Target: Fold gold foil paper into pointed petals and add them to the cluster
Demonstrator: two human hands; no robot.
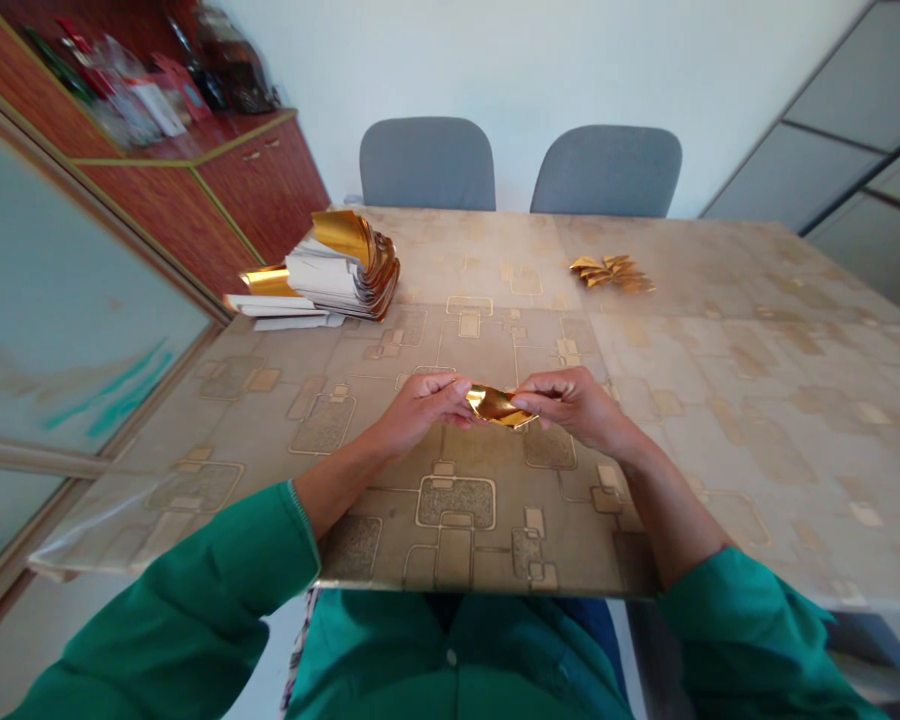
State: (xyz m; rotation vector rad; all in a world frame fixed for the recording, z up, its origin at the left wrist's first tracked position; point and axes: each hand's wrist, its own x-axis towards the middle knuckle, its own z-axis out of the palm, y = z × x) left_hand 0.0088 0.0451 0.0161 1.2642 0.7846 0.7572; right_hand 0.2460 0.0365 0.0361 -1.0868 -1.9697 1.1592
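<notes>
"What stood beyond the table [720, 400]?"

"Two grey chairs [427, 165] at its far edge, and behind them a white wall [510, 70]."

"And to its left?"

"A red-brown cabinet [217, 190] with yellow trim by the far corner; nearer, a framed panel [67, 270] with green smears."

"To its right?"

"Grey panels [847, 80] with dark seams, past the far corner."

"The light?"

"Soft, with a pale sheen along the table's left edge."

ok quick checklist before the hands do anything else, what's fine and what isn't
1. Left hand grips the gold paper: ok
2. Right hand grips its other end: ok
3. Sleeves clear of the paper: ok, both end back on the forearms
4. Paper stack apart from the folded pieces: ok
5. Stack neatly squared: not ok, edges uneven
6. Paper's ends folded right: cannot tell, hands cover them
</notes>
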